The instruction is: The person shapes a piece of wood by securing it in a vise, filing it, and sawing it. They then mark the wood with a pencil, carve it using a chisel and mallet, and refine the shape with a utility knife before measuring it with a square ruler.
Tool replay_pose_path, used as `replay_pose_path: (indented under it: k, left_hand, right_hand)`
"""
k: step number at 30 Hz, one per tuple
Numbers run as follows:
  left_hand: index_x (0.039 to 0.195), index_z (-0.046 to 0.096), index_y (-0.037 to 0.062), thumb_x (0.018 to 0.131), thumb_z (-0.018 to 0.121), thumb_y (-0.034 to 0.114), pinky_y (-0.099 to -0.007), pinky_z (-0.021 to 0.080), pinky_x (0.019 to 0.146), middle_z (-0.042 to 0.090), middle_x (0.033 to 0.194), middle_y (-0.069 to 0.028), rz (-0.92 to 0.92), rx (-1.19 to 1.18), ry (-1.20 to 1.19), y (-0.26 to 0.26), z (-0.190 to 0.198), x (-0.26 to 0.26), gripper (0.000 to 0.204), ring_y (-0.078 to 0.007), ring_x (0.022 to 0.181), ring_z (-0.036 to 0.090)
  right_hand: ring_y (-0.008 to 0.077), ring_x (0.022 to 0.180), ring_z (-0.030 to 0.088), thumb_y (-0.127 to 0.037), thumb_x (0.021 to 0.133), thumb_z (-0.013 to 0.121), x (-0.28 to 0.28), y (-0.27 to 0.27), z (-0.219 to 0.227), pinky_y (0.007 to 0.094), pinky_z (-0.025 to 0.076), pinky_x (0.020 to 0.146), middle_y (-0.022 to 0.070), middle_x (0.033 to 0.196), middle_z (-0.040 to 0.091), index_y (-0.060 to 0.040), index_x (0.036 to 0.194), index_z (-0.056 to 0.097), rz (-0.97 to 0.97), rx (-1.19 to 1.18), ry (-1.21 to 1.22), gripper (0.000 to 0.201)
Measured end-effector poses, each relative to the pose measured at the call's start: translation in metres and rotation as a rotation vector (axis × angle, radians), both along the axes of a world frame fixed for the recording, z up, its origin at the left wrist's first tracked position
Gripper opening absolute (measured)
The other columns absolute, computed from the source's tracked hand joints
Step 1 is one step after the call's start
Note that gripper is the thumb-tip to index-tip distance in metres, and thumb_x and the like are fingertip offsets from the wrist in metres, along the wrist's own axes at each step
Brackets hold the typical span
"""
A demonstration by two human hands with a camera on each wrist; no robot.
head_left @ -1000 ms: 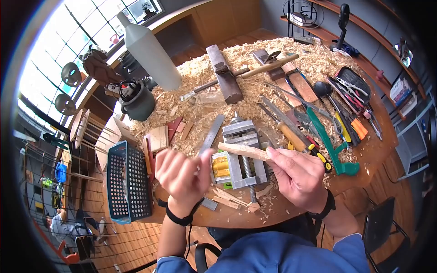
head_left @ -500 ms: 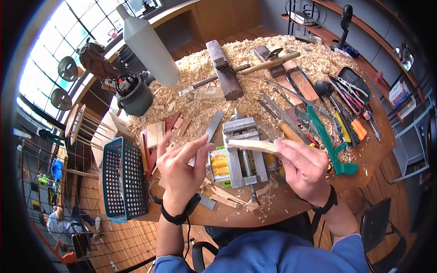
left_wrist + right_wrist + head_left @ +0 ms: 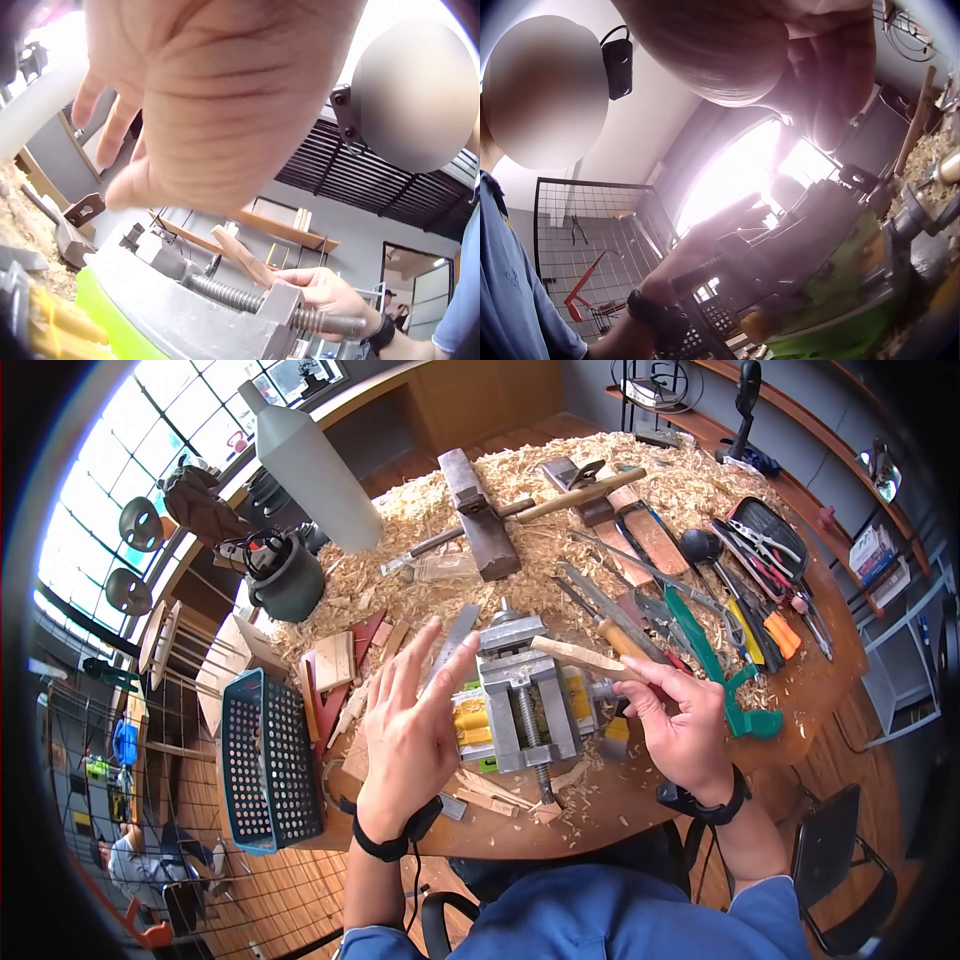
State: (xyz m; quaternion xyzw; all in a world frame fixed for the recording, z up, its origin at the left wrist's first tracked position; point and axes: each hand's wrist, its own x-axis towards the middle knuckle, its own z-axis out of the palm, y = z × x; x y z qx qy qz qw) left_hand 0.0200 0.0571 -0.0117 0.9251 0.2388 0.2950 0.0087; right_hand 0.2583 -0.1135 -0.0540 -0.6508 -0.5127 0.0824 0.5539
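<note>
In the head view, my right hand (image 3: 685,725) pinches a thin whittled wood strip (image 3: 575,655) by one end. The strip's free end points left and slants upward above the grey metal vise (image 3: 530,710). On the vise's other side my left hand (image 3: 405,750) is raised, its fingers extended and nothing in it. From the left wrist, the left palm (image 3: 217,112) fills the upper part, with the wood strip (image 3: 241,253) beyond the vise screw (image 3: 225,292). The right wrist view is glare-washed; the right palm (image 3: 727,60) covers its top.
Wood shavings (image 3: 420,595) cover the bench around two wooden planes (image 3: 480,520). A green-handled saw (image 3: 700,650), chisels, pliers (image 3: 770,545) and screwdrivers lie to the right. On the left stand a perforated basket (image 3: 265,760), a dark pot (image 3: 290,585) and a white bottle (image 3: 315,475).
My left hand goes from loosely curled to extended fingers. The right hand keeps its pinch on the wood strip, whose free end has risen and shifted right.
</note>
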Motion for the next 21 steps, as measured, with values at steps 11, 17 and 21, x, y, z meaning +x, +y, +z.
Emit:
replay_pose_path:
  k: [11,17,21]
  left_hand:
    - [0.117,0.081,0.0051,0.086,0.075,0.003,-0.0493,0.047,0.111,0.076,0.106,-0.0178,-0.012,-0.104,-0.132,-0.008,0.007,0.007,0.031,-0.0394,0.12,0.067]
    - [0.135,0.07,-0.0001,0.084,0.079,0.006,-0.0516,0.051,0.106,0.066,0.141,-0.0245,-0.122,-0.152,-0.086,0.002,-0.009,-0.01,0.052,-0.0403,0.127,0.065]
    - [0.139,0.067,0.0007,0.084,0.082,0.01,-0.0519,0.043,0.116,0.064,0.144,-0.0237,-0.013,-0.268,-0.33,-0.01,0.003,0.006,0.058,-0.0396,0.135,0.061]
  right_hand:
    - [0.0189,0.079,0.078,-0.002,0.095,0.077,-0.01,0.006,0.007,0.0304,0.059,0.07,0.0194,0.101,0.081,0.0031,0.12,0.078,0.135,-0.08,0.174,0.025]
    - [0.0211,0.079,0.079,-0.004,0.095,0.078,-0.014,0.009,0.011,0.0311,0.061,0.072,0.0204,0.1,0.081,0.0032,0.119,0.078,0.135,-0.078,0.142,0.025]
    - [0.0183,0.078,0.078,-0.004,0.096,0.077,-0.016,0.009,0.01,0.0297,0.061,0.071,0.018,0.098,0.082,0.0039,0.12,0.077,0.149,-0.12,0.189,0.025]
